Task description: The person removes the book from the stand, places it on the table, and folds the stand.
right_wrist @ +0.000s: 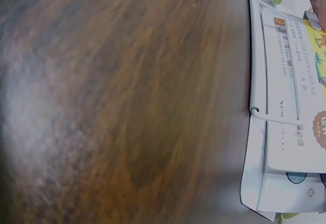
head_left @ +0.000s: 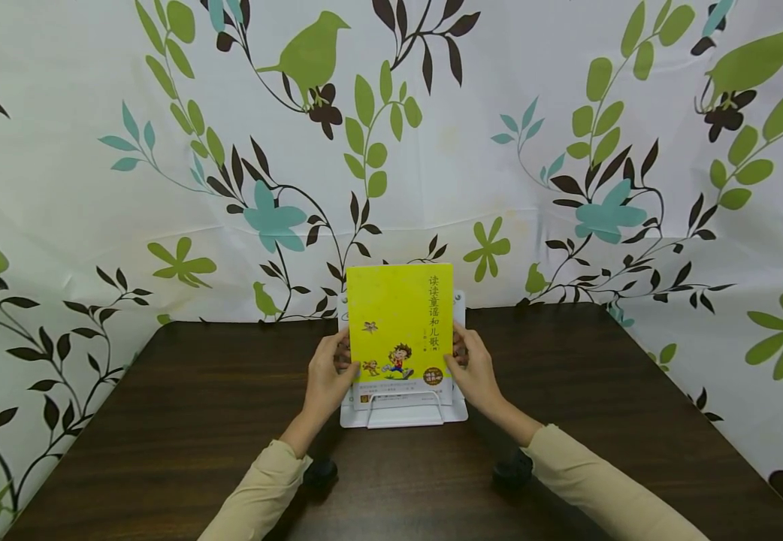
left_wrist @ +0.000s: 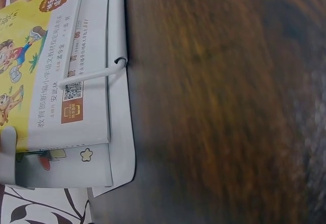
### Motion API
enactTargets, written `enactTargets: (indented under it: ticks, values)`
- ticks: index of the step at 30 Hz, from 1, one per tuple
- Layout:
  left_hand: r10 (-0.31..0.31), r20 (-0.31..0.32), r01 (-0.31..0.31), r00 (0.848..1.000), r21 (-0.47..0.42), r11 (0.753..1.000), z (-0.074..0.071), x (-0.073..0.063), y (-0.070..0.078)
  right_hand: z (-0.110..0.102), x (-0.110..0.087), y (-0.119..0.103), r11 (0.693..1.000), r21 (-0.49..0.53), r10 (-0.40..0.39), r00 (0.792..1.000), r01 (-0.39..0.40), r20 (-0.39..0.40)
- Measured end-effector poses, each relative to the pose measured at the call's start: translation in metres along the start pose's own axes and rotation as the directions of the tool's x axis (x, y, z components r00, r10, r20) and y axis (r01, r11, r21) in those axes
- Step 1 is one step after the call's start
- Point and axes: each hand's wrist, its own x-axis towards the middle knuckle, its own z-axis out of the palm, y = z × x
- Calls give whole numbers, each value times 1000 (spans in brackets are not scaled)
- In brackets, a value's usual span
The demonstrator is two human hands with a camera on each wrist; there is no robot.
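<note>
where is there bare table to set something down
Bare brown tabletop lies left of the left sleeve, right of the right sleeve, and in front of the white book stand, between two black objects. Crowded: the stand itself, where the left hand and right hand hold the yellow children's book.

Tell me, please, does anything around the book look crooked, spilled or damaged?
Nothing stands out. The yellow book sits roughly straight on the white stand, behind its wire holder, with the left hand and right hand holding the book's sides. I see no spill or damage.
</note>
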Motion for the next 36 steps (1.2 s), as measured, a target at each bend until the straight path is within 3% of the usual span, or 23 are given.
enactTargets:
  ticks: [18, 24, 36]
  values:
    - [2, -16, -2, 1000, 13, 1000, 1, 6, 6, -2, 7, -5, 1000, -1, -10, 1000, 10, -20]
    - [35, -40, -36, 999, -2, 999, 0, 14, 9, -4, 15, -6, 999, 12, -51, 998, 51, -39]
    - [109, -59, -108, 992, 8, 994, -1, 29, 17, -12, 30, -11, 999, -45, -22, 999, 21, -25]
